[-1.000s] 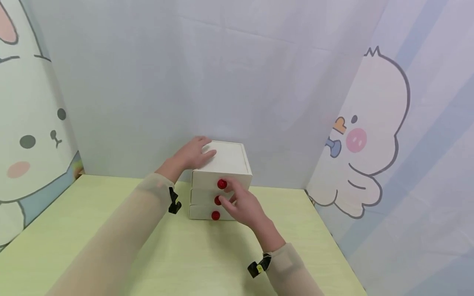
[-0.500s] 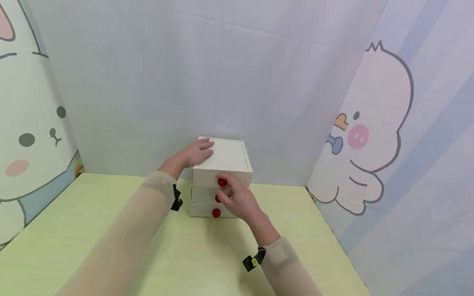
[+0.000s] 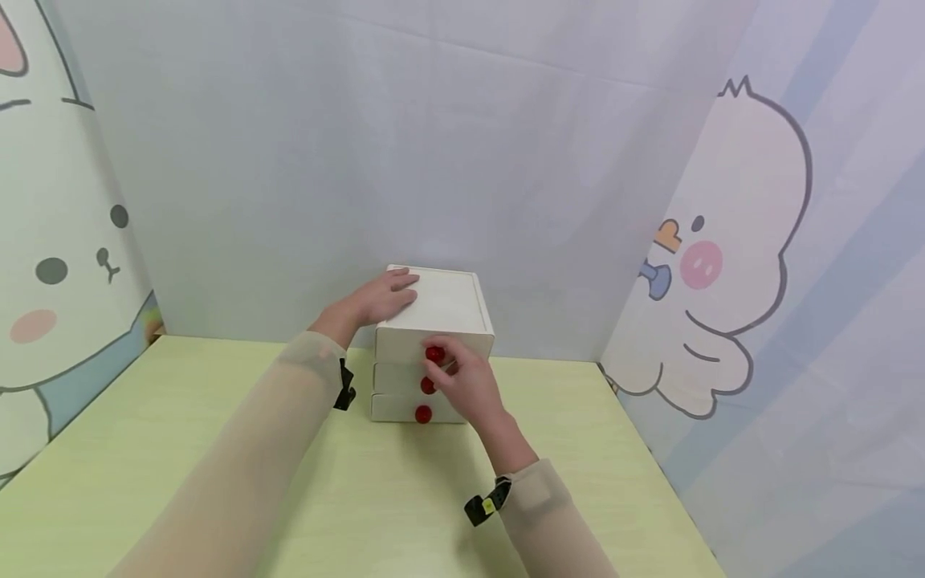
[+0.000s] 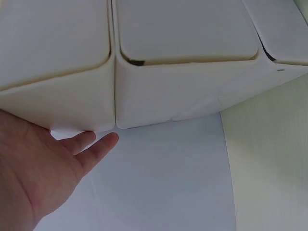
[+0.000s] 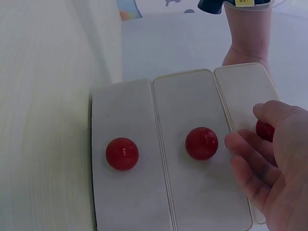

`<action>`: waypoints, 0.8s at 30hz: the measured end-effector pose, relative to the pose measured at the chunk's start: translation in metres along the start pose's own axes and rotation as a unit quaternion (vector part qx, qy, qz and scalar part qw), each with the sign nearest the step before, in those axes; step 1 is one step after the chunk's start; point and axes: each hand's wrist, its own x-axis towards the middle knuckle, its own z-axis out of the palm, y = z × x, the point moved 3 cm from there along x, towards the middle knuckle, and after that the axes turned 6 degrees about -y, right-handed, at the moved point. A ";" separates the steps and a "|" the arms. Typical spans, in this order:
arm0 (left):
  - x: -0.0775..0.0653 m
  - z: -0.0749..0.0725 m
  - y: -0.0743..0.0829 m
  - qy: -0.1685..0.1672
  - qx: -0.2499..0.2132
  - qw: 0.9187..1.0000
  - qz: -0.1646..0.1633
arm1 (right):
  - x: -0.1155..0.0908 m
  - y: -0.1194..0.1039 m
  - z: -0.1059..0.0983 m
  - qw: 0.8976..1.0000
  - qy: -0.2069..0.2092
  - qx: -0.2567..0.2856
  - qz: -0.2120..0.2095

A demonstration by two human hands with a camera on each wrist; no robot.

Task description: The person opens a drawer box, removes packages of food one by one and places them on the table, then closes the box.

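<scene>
1. Head view: A white three-drawer cabinet (image 3: 451,301) stands on the bench (image 3: 390,514) near its far edge, a little right of that edge's middle. The left hand (image 3: 377,299) rests with fingers relaxed on the cabinet's top, along its left edge, grasping nothing. The right hand (image 3: 468,381) pinches the top red knob (image 3: 434,354), index finger above and thumb below. The middle red knob (image 3: 428,385) and bottom red knob (image 3: 423,414) sit beneath. Behind hangs a pale curtain (image 3: 289,160).
2. Left wrist view: The left hand's fingers extend beside the cabinet's side wall (image 4: 163,91), at the top-drawer end. Dark slits show along the edges of the drawer fronts (image 4: 187,29).
3. Right wrist view: The right hand curls around the top red knob, partly hiding it; its other fingertips are near the middle red knob. The bottom red knob is untouched.
</scene>
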 end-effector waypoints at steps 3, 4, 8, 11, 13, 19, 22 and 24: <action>0.001 0.000 0.000 0.002 -0.007 1.000 0.000 | 0.000 0.000 0.001 1.000 0.005 0.013 0.001; 0.002 0.000 -0.001 0.003 -0.008 1.000 -0.001 | 0.000 0.000 0.001 1.000 0.006 0.021 0.002; 0.002 0.000 -0.001 0.002 -0.005 1.000 -0.001 | 0.001 0.001 0.003 0.998 0.013 0.056 0.003; 0.002 0.000 -0.001 -0.001 -0.002 1.000 0.000 | 0.001 0.002 0.005 0.997 0.019 0.073 0.006; 0.002 0.000 -0.002 -0.001 -0.002 1.000 0.000 | 0.000 0.003 0.006 0.997 0.022 0.077 0.009; 0.003 0.000 -0.003 0.002 -0.008 1.000 -0.001 | -0.001 0.004 0.011 0.996 0.032 0.087 0.015; 0.003 0.000 -0.003 0.003 -0.010 1.000 0.001 | -0.002 0.004 0.012 0.996 0.036 0.084 0.017; 0.003 0.000 -0.003 0.002 -0.012 1.000 -0.001 | -0.002 0.004 0.012 0.996 0.037 0.079 0.018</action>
